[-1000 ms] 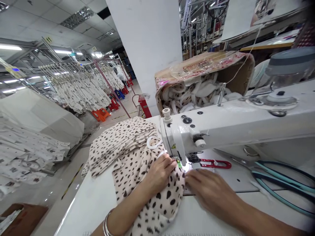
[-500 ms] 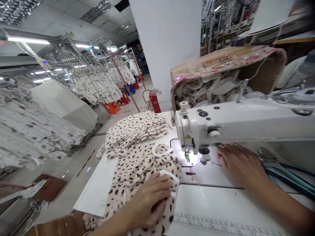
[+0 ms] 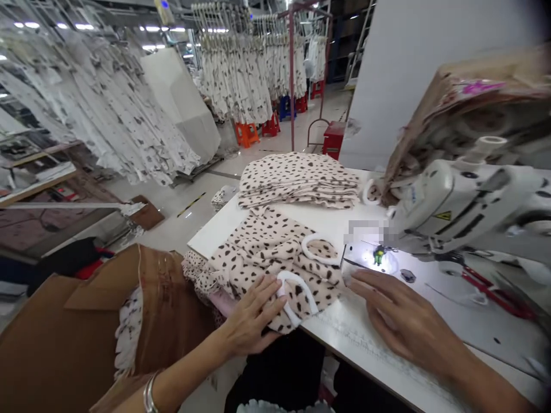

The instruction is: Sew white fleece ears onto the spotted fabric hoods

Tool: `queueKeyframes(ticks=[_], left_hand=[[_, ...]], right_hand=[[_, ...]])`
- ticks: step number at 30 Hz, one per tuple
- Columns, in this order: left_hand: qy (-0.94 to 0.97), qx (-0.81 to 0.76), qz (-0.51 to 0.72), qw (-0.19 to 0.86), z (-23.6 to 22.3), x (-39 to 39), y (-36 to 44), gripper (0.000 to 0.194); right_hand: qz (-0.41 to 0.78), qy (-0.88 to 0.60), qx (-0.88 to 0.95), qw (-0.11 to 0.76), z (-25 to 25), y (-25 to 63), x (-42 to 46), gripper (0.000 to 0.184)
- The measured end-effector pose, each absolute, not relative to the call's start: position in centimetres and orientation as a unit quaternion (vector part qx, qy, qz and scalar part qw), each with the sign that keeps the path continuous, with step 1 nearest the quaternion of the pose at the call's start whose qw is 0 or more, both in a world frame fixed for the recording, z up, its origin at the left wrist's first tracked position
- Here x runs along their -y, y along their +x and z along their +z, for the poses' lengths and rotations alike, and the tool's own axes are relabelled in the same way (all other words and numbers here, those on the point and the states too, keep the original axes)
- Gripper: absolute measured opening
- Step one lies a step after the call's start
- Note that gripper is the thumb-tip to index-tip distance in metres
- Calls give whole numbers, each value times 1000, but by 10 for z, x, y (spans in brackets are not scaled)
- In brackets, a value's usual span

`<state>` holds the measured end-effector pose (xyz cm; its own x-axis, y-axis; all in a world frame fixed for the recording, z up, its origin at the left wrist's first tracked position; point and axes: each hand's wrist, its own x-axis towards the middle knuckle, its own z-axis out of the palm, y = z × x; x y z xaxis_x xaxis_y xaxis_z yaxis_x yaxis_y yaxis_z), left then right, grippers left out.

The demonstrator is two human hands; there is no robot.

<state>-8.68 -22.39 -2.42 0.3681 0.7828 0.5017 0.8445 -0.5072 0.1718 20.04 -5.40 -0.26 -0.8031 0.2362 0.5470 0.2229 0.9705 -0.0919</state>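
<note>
A cream fabric piece with dark spots lies rumpled on the white sewing table, carrying two white curved trims; the nearer trim is beside my left fingers. My left hand holds the fabric's near edge, fingers over the top and thumb low at the edge. My right hand is open, fingers stretched out over the table just right of the fabric and in front of the lit needle area. The white sewing machine stands beyond it, with a green presser foot.
A stack of spotted fabric lies at the table's back. Red-handled scissors rest under the machine arm. A cardboard box stands at the left, another box behind the machine. Garments hang on racks beyond.
The view has swung left and down. My right hand has come from under the machine arm to the table in front of the needle. My left hand stays at the fabric, now at its near edge.
</note>
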Motion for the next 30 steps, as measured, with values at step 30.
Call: queueKeyframes(ticks=[30], left_hand=[[-644, 618, -372, -254, 54, 175, -44, 50]], right_hand=[[502, -282, 775, 259, 32, 146, 83, 35]])
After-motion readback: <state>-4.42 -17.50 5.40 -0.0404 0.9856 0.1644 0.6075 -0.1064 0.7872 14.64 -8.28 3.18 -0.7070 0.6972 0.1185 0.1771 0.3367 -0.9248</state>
